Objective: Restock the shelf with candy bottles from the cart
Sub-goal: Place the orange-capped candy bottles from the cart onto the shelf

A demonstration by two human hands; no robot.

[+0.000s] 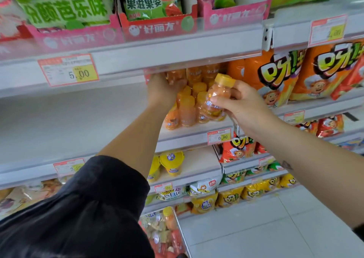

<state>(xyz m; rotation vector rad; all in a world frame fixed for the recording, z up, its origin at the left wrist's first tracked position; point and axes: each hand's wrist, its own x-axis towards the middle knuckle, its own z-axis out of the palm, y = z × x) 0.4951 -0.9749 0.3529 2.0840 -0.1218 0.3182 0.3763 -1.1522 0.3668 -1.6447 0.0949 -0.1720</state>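
Several small orange candy bottles (187, 110) with yellow caps stand packed on the white shelf (183, 139) in front of me. My right hand (242, 104) grips one more candy bottle (216, 96) by its body, tilted, just right of the group. My left hand (163, 92) reaches deep under the shelf above and holds a bottle (174, 76) at the back left of the group; its fingers are partly hidden. The cart (177, 236) shows at the bottom, with a yellow-capped bottle (169, 216) among other packets.
Orange snack bags (279, 76) stand right of the bottles. The shelf stretch (69, 120) left of them is bare. Pink display boxes (157, 25) sit on the shelf above, yellow cups (172, 162) on the one below. Floor tiles (275, 228) lie to the lower right.
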